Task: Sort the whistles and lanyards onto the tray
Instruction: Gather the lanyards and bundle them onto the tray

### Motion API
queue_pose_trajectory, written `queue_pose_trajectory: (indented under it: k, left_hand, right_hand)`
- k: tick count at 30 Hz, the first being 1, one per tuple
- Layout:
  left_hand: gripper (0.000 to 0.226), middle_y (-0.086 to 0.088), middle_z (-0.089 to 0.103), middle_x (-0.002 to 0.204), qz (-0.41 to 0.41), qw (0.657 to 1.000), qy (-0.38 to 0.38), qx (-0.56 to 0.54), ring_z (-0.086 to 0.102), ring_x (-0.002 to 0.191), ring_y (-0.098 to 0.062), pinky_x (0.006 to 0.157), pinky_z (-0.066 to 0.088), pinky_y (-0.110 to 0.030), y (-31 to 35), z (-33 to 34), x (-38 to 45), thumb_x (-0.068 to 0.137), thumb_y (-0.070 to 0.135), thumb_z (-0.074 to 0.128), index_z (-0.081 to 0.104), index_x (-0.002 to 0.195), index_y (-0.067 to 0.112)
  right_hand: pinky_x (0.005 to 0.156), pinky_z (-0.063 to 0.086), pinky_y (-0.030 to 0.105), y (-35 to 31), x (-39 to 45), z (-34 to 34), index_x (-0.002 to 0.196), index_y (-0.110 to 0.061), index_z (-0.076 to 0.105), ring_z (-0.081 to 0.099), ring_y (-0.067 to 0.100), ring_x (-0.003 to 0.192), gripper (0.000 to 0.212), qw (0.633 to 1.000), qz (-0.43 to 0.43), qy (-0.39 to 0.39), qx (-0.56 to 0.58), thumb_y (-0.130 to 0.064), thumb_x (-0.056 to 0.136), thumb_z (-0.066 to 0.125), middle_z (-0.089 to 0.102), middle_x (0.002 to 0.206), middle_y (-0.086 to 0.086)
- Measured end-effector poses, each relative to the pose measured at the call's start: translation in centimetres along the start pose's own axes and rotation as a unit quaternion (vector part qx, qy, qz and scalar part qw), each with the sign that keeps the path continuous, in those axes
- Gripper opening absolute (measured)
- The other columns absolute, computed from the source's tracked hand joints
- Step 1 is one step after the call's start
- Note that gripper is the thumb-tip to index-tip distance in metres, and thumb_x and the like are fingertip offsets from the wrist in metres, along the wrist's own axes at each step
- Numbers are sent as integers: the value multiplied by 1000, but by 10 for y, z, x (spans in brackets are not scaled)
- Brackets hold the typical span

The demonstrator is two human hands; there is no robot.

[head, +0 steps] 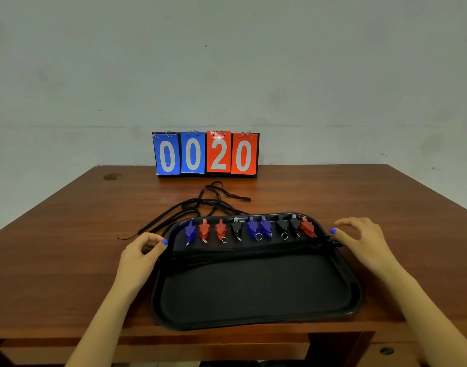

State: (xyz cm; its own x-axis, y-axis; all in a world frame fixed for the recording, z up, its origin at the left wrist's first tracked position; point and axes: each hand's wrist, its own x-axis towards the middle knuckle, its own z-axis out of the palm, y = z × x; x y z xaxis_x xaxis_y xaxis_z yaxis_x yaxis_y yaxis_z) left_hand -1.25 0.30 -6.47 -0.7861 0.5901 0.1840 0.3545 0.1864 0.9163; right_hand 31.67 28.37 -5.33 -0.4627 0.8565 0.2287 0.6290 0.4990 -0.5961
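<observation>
Looking down, I see nine whistles lined along the black tray's far edge, lanyards bundled across it, more lanyards behind; left hand and right hand, fingers loosely curled, hold nothing.

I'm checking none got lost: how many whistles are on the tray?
9, in one row along the tray's far edge, left to right: blue, red, red, black, blue, blue, black, black, red. None looks hidden.

We see nine plastic whistles lined along the black tray's far edge, black cord lanyards before them, a flip scoreboard behind.
</observation>
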Motion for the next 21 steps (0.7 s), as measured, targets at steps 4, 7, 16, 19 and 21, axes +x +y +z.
queue_pose_trajectory:
  k: [4,7,16,19,21]
  left_hand:
    - [5,3,63,90,9,1000,-12,24,57,87,-12,67,43,-23,3,0,-2,82,18,65,65,86,15]
    - [10,8,60,92,18,998,-22,53,53,86,-4,66,38,-18,6,2,-3,79,17,69,64,87,16]
    - [14,10,56,94,38,994,-31,95,50,83,-4,65,38,-18,4,2,-3,74,12,74,63,82,18]
    - [11,8,60,92,36,995,-34,82,52,81,-6,64,38,-19,4,1,-4,76,12,73,64,81,17]
    - [7,6,61,91,35,997,-33,60,54,83,-6,66,39,-19,5,2,-4,78,13,70,64,80,16]
  right_hand:
    - [92,43,37,-4,-2,8,103,-31,63,48,20,111,19,999,-31,-39,-17,-34,84,64,57,108,-3]
    - [82,49,33,-8,-4,10,92,-29,63,57,17,96,7,999,-6,-33,22,-27,85,65,60,95,-6]
    - [63,45,20,-7,-9,8,86,-19,68,62,10,83,9,987,35,-26,155,-16,89,59,68,87,-5]
    - [65,45,20,-4,-7,9,83,-25,65,61,9,86,13,987,35,-19,159,-15,88,60,67,89,-7]
    - [65,44,20,-4,-8,9,82,-26,65,61,9,86,15,987,32,-18,158,-13,89,60,66,90,-7]
